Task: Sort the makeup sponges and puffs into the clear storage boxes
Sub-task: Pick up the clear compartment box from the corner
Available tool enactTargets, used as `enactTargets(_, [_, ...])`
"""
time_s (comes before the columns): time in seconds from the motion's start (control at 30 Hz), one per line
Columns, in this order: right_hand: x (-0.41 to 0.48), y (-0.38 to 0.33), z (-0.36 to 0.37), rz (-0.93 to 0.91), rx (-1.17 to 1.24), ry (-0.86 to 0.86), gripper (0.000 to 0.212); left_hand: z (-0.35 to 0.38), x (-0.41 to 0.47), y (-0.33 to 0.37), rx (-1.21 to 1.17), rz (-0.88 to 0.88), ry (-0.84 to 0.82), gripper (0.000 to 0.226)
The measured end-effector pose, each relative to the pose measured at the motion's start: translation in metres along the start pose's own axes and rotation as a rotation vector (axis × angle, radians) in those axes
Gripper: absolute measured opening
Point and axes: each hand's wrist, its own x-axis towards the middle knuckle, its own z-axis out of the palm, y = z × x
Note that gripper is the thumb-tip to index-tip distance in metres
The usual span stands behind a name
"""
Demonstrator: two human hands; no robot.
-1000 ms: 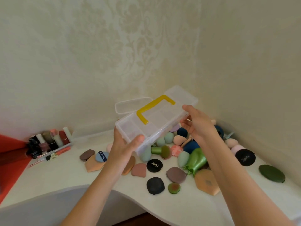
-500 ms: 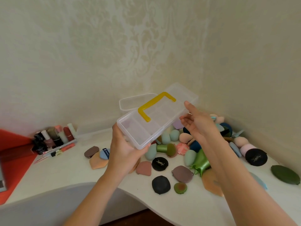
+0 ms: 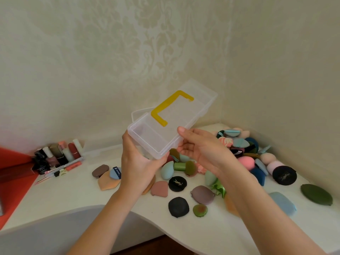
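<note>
So far, nothing is sorted: we hold the clear storage box (image 3: 156, 142) above the table (image 3: 73, 196).
Our left hand (image 3: 138, 168) grips its near end, fingers curled beneath; our right hand (image 3: 200, 148) pinches the long edge, thumb on top. The box looks empty, and all the sponges and puffs (image 3: 202, 195) lie loose on the table.

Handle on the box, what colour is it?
Yellow. The handle on the lid of the clear box shows best in the head view.

Left hand (image 3: 137, 168), right hand (image 3: 201, 153) — fingers (image 3: 185, 132) curled
</note>
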Motion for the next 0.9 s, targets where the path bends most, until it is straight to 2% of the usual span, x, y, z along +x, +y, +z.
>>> enactTargets(0.13, [-0.007, -0.005, 0.003, -0.020, -0.030, 0.087, 0.029, 0.000, -0.002, -0.001, 0.030, -0.003, 0.004, 0.090])
enactTargets(0.27, [-0.017, -0.020, 0.005, -0.235, 0.006, 0.106, 0.035, -0.002, -0.002, 0.000, -0.041, -0.091, -0.054, 0.079])
enactTargets(0.4, [-0.015, -0.052, -0.001, -0.473, -0.342, 0.089, 0.019, -0.016, 0.006, 0.001, -0.239, -0.211, -0.253, 0.077])
enactTargets(0.47, [-0.009, -0.072, -0.008, -0.615, -0.574, 0.167, 0.014, -0.027, 0.009, 0.003, -0.322, -0.253, -0.365, 0.086])
enactTargets(0.53, [-0.008, -0.093, -0.017, -0.680, -0.835, 0.275, 0.017, -0.038, 0.010, 0.008, -0.375, -0.238, -0.477, 0.084])
enactTargets(0.63, [-0.011, -0.115, -0.028, -0.550, -1.158, 0.284, 0.035, -0.054, 0.013, 0.015, -0.418, -0.170, -0.574, 0.078])
enactTargets(0.73, [-0.014, -0.122, -0.035, -0.422, -1.321, 0.287, 0.038, -0.069, 0.017, 0.019, -0.442, -0.126, -0.559, 0.082])
enactTargets(0.8, [-0.017, -0.123, -0.034, -0.389, -1.311, 0.276, 0.037, -0.076, 0.019, 0.021, -0.454, -0.097, -0.531, 0.084])
enactTargets(0.9, [-0.024, -0.122, -0.029, -0.236, -1.025, 0.150, 0.036, -0.081, 0.020, 0.025, -0.438, -0.053, -0.484, 0.082])
